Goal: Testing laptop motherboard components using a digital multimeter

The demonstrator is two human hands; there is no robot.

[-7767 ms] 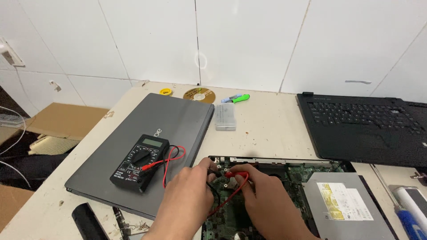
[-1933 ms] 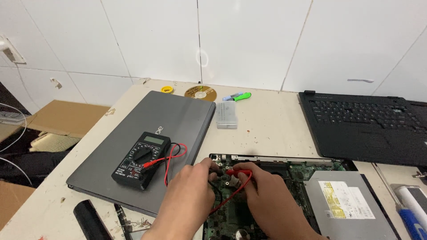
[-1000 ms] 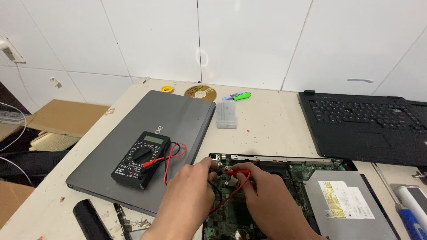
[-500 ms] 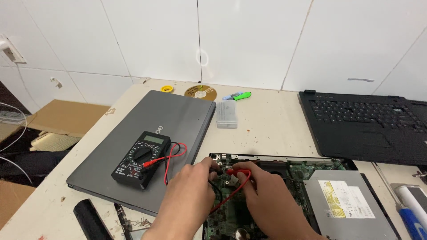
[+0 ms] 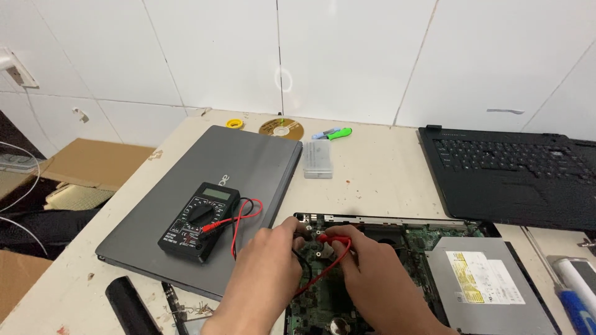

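Pale, speckled table set against a white tiled wall. Directly on it: closed grey laptop at left; opened laptop base with bare circuit board at front centre; black keyboard panel at right. Along the back edge: yellow tape roll, gold disc, green-and-blue tool. Just in front of these, clear plastic box, beside the grey laptop. At the front left corner: black cylinder. At the far right edge: blue-and-white tube.
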